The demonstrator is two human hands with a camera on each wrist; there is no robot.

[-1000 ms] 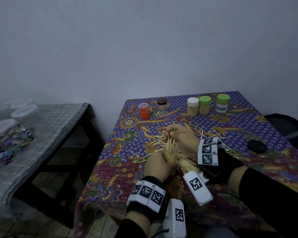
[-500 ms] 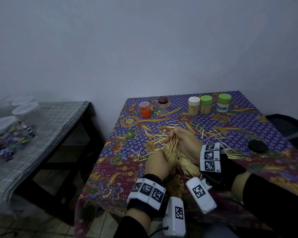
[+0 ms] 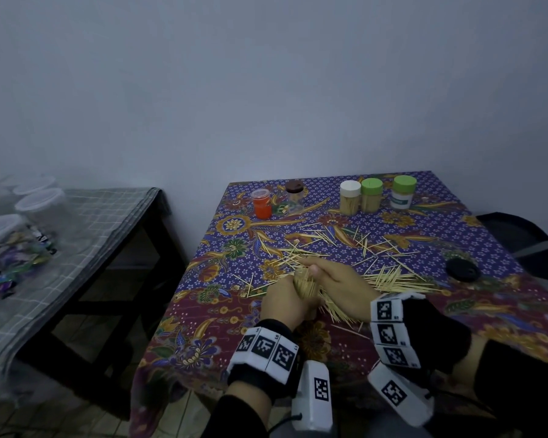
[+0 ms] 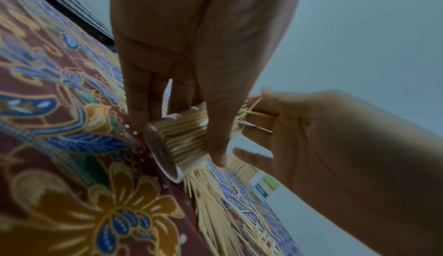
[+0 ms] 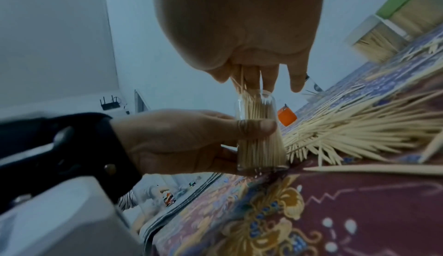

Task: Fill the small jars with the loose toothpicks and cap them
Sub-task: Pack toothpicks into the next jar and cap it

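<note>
At the near edge of the desk (image 3: 503, 305), the left hand (image 3: 285, 298) still grips the upright jar (image 5: 258, 127) — the right hand (image 3: 339, 279) has dropped onto its mouth, pinching toothpicks (image 5: 242, 84) in. Loose toothpicks (image 3: 393, 276) litter the batik cloth (image 3: 234, 235) — grey wall (image 3: 266, 90) behind.

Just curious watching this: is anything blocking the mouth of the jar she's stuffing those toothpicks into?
Nothing visible does. The clear jar, held by the left hand, has no cap, and the right hand pinches toothpicks right at its mouth.

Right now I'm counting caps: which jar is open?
The clear jar gripped by the left hand, packed with toothpicks, has no cap. The five jars along the far edge are all capped.
</note>
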